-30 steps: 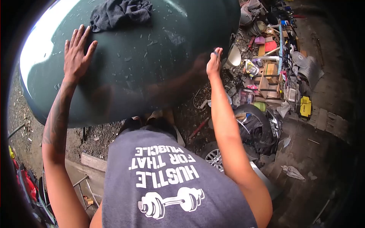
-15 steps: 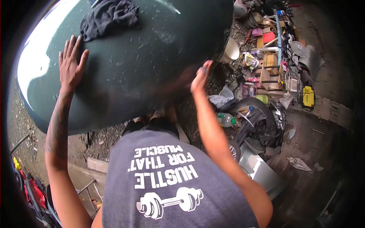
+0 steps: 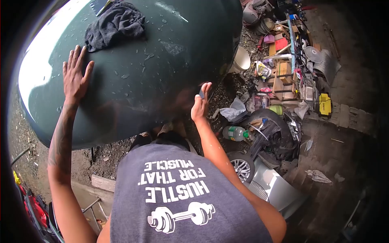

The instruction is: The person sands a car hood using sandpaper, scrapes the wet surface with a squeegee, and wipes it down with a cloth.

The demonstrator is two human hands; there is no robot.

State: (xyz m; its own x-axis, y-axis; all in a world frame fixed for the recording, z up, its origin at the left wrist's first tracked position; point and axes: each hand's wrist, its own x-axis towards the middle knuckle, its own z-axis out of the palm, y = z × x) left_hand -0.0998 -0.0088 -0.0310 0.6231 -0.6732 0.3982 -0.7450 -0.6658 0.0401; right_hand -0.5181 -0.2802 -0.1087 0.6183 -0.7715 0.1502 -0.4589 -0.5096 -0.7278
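A dark green, glossy car panel (image 3: 121,97) fills the upper left, dotted with water drops and smeared with pale streaks. My left hand (image 3: 75,79) lies flat on it with the fingers stretched out and the thumb apart. Just above those fingertips is a crumpled dark grey cloth (image 3: 115,26). Near the panel's right edge, my right hand (image 3: 199,106) is closed on a small grey flat piece (image 3: 201,93), whose kind I cannot make out. Whether this hand touches the panel is unclear.
Beside the panel stands a white bucket (image 3: 242,58). To the right lie a green-labelled plastic bottle (image 3: 235,133), a wheel (image 3: 242,167), a silver car part (image 3: 275,186) and a yellow case (image 3: 325,104). Wooden trays with mixed clutter (image 3: 285,77) stretch behind them.
My right hand has moved down and left, toward my body, still with the small grey piece. My left hand stays flat on the panel. The view has shifted slightly.
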